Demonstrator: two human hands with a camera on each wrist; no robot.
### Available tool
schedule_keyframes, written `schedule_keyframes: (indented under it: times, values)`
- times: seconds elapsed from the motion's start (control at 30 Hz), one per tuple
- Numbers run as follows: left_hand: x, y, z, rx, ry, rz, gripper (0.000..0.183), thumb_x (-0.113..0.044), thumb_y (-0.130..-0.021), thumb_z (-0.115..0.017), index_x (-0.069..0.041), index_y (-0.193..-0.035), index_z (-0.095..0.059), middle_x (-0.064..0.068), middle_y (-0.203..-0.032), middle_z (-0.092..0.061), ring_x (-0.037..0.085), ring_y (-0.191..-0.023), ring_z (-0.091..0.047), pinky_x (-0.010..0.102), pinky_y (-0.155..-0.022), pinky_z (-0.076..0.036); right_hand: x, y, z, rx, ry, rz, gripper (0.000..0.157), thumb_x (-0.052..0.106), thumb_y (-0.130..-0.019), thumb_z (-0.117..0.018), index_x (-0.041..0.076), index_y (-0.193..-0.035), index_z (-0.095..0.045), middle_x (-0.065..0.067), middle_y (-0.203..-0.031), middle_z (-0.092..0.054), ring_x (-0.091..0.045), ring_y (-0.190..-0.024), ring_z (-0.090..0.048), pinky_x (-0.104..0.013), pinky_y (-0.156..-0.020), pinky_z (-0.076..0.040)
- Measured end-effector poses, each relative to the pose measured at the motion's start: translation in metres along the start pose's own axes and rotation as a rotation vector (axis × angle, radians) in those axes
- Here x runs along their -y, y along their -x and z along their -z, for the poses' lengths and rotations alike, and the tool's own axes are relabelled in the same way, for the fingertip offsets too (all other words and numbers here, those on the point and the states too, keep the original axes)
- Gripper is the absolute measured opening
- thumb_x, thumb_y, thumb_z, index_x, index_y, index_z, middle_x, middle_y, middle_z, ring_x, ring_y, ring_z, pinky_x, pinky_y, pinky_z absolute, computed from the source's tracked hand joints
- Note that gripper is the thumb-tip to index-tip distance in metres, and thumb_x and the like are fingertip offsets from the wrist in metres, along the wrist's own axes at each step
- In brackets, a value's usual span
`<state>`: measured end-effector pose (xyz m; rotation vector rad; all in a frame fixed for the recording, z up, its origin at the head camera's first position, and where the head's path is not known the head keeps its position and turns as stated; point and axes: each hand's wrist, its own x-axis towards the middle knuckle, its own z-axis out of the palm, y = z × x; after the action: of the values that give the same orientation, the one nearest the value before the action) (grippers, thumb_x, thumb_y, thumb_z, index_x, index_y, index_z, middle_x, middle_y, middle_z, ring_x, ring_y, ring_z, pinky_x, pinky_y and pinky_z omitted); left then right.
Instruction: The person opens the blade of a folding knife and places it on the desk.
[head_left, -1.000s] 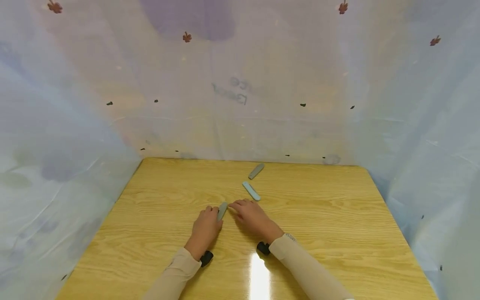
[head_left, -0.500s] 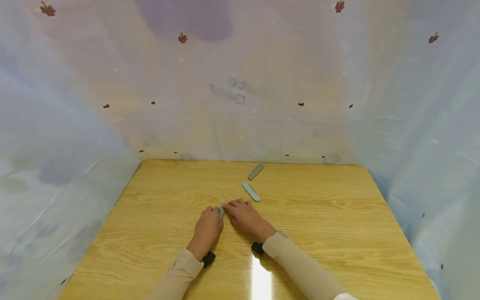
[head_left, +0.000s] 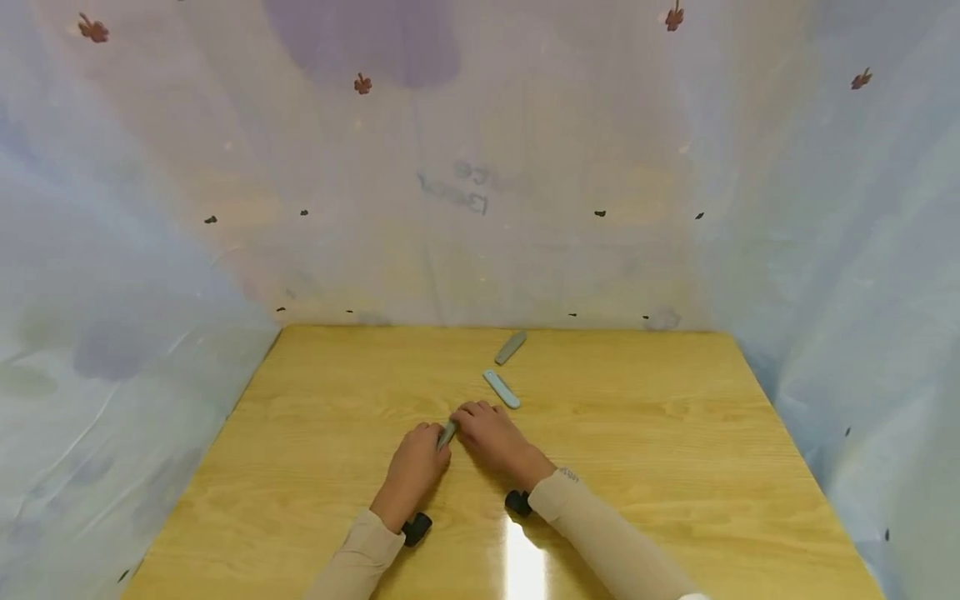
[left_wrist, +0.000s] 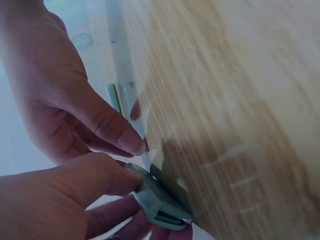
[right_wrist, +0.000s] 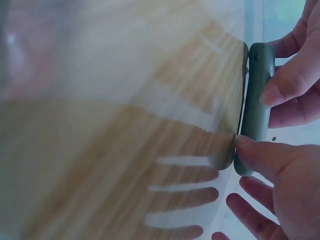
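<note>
A slim green-grey handle-like piece with rounded ends lies slanted between the two hands in the head view. My left hand grips its near part, thumb on one side and fingers behind. A slot shows in the near end of the piece in the left wrist view, where the left thumb presses on it. At the far end is my right hand, its thumb pressed on the piece's edge and a finger close under the tip, pinching that end.
Just beyond the right hand lies a light blue slim piece of similar shape, with a hole near one end. Farther back is a grey-brown one. The wooden table is glossy, and patterned sheeting hangs behind and at both sides.
My right hand has moved left and onto the far end of the green-grey piece, from which it was slightly apart. The left hand keeps its grip. The two other pieces lie still.
</note>
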<state>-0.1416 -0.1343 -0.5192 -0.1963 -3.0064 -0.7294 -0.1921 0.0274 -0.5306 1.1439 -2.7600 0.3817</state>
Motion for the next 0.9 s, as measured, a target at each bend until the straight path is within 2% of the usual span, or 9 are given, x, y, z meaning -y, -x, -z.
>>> schedule_keyframes:
  times: [0.13, 0.3, 0.67, 0.8, 0.9]
  values:
    - [0.002, 0.005, -0.003, 0.022, 0.032, -0.032, 0.006, -0.009, -0.086, -0.060, -0.005, -0.089, -0.062, 0.000, -0.072, -0.048, 0.014, -0.056, -0.040, 0.026, -0.049, -0.034, 0.000, 0.004, 0.000, -0.029, -0.040, 0.010, 0.020, 0.025, -0.091, -0.061, 0.021, -0.110, -0.061, 0.005, -0.110, -0.057, -0.015, -0.097, -0.052, -0.034, -0.075, -0.044]
    - [0.003, 0.009, -0.007, 0.056, 0.050, -0.070, 0.012, -0.010, -0.087, -0.058, -0.006, -0.097, -0.064, -0.003, -0.076, -0.050, 0.011, -0.056, -0.040, 0.023, -0.050, -0.035, -0.003, 0.010, -0.001, -0.046, -0.070, 0.015, 0.018, 0.028, -0.088, -0.064, 0.020, -0.105, -0.063, 0.006, -0.102, -0.058, -0.013, -0.091, -0.053, -0.030, -0.073, -0.044]
    - [0.000, 0.009, -0.011, 0.038, 0.057, -0.135, 0.008, -0.010, -0.088, -0.061, -0.008, -0.095, -0.066, -0.005, -0.076, -0.053, 0.008, -0.060, -0.043, 0.023, -0.054, -0.039, -0.016, 0.019, 0.001, -0.082, -0.131, 0.027, 0.018, 0.030, -0.089, -0.063, 0.016, -0.100, -0.065, 0.007, -0.090, -0.058, -0.010, -0.082, -0.052, -0.022, -0.073, -0.047]
    - [0.000, 0.007, -0.009, 0.027, 0.098, -0.157, 0.010, -0.011, -0.089, -0.062, -0.007, -0.098, -0.065, -0.003, -0.082, -0.057, 0.008, -0.065, -0.047, 0.025, -0.056, -0.042, -0.019, 0.023, 0.007, -0.050, -0.252, -0.025, 0.017, 0.029, -0.091, -0.059, 0.016, -0.102, -0.063, 0.006, -0.093, -0.057, -0.007, -0.082, -0.050, -0.021, -0.071, -0.047]
    - [0.000, 0.007, -0.009, 0.055, 0.151, -0.143, 0.013, -0.011, -0.090, -0.062, -0.008, -0.102, -0.064, -0.002, -0.087, -0.059, 0.008, -0.069, -0.049, 0.025, -0.058, -0.044, -0.022, 0.027, 0.012, -0.034, -0.393, -0.071, 0.019, 0.027, -0.093, -0.057, 0.014, -0.106, -0.062, 0.005, -0.099, -0.057, -0.007, -0.085, -0.050, -0.022, -0.073, -0.047]
